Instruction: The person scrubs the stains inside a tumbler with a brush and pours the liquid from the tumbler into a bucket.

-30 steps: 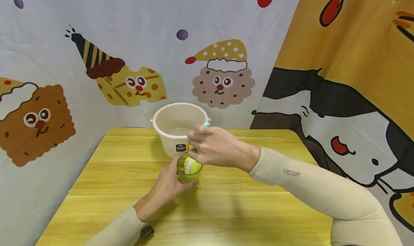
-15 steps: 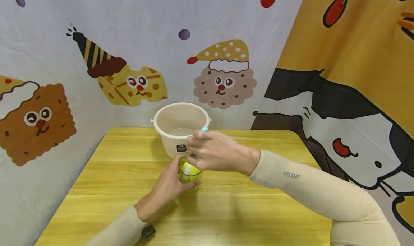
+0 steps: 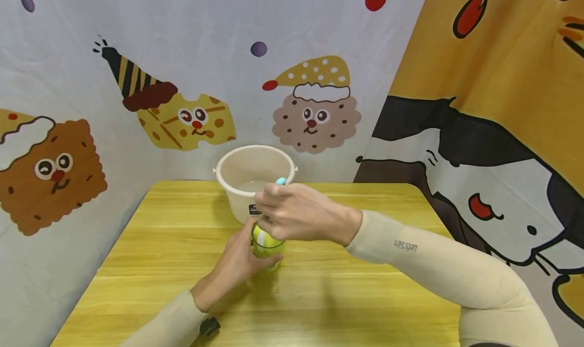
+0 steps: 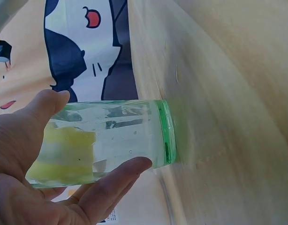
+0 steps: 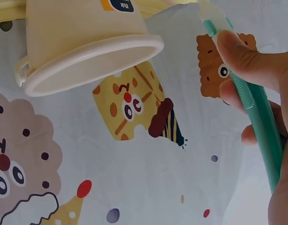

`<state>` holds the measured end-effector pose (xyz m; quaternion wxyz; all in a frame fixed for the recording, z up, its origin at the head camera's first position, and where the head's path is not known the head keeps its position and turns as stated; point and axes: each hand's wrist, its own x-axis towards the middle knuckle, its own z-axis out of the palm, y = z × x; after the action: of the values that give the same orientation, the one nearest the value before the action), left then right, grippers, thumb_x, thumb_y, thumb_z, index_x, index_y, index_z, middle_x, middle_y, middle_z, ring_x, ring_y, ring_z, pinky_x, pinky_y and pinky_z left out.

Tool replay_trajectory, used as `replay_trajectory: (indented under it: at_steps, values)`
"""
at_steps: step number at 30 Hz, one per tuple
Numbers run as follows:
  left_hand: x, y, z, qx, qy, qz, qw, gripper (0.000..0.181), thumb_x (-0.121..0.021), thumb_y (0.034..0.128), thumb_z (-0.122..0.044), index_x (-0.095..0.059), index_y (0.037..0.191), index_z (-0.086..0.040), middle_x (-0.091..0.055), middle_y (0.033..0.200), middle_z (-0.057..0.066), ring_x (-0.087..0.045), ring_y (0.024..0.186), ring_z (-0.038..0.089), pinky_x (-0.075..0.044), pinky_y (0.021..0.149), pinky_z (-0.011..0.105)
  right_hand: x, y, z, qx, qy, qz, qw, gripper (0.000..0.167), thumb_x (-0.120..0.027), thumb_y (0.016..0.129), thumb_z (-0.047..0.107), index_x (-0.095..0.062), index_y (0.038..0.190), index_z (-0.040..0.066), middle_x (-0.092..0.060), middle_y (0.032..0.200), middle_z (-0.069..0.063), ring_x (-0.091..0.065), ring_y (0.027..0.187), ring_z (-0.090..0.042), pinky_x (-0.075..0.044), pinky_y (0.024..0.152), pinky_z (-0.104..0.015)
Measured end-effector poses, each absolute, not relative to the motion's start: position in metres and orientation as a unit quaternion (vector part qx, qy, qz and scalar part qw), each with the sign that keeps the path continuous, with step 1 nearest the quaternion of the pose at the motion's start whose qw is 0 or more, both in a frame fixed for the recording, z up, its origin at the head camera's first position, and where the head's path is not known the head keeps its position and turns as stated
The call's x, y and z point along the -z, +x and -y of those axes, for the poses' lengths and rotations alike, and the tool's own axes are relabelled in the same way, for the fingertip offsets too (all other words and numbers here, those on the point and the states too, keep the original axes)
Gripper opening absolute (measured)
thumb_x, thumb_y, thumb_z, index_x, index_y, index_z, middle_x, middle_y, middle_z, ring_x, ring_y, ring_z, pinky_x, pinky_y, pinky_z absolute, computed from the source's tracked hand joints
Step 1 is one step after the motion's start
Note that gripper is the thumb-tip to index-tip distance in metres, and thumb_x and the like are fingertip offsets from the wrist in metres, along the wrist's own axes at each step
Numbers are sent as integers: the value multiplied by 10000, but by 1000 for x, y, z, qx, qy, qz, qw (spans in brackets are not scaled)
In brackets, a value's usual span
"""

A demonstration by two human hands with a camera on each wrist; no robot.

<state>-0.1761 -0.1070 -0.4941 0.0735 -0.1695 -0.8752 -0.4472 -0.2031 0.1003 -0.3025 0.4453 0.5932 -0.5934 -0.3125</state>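
Note:
The left hand grips a clear green cup standing on the table, its thumb and fingers round the sides in the left wrist view. Inside the cup is a yellow and white sponge-like head, near the mouth. Above the cup, the right hand holds a teal handle between thumb and curled fingers; its light blue end shows over the knuckles. The join between handle and yellow head is hidden behind the right hand in the head view.
A cream bucket with side knobs stands just behind the cup. The wooden table has small drops on it near the cup. A black object lies by the left wrist. Behind hangs a printed curtain.
The right hand has shifted slightly left, and the handle's end with it. The yellow head went lower in the cup, then rose slightly. The left hand and cup have hardly moved.

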Motion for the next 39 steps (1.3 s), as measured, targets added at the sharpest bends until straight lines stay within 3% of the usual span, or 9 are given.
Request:
replay_trajectory:
  at_steps: [14,21,29,36,39]
  values:
    - [491,-173,105,446,-149,880,67,1050,-1110,810,-289,-496,1658,-208,-780,1430,67,-780,1278,261,-696,1066,457,299,-209,-104,319,574,622,426,245,-867,994,269,-725,802,322,-734,840,99,-556,960,-164,-398,1033,-335]
    - [488,-172,106,448,-137,882,58,1076,-1117,798,-313,-494,1671,-231,-766,1488,89,-768,1340,320,-694,1099,543,298,-207,-109,315,570,650,391,128,-889,1006,377,-811,907,357,-791,946,118,-608,1052,-161,-458,1055,-337]
    - [486,-173,107,447,-151,879,65,1052,-1110,807,-273,-492,1655,-191,-773,1476,96,-778,1337,321,-696,1107,537,297,-207,-115,299,561,689,347,72,-886,1002,314,-824,978,342,-793,983,116,-608,1078,-158,-479,1072,-334]
    - [487,-174,105,447,-147,880,64,1041,-1111,806,-288,-500,1645,-200,-776,1469,111,-782,1327,335,-699,1095,542,298,-206,-122,297,547,719,309,248,-959,874,271,-802,1063,305,-821,1027,87,-621,1086,-188,-529,1116,-382]
    - [488,-174,104,449,-144,880,62,1042,-1113,803,-296,-510,1646,-187,-774,1474,114,-778,1334,340,-695,1102,550,299,-206,-125,296,540,728,302,287,-961,870,285,-802,1108,314,-837,1048,69,-611,1070,-201,-528,1129,-407]
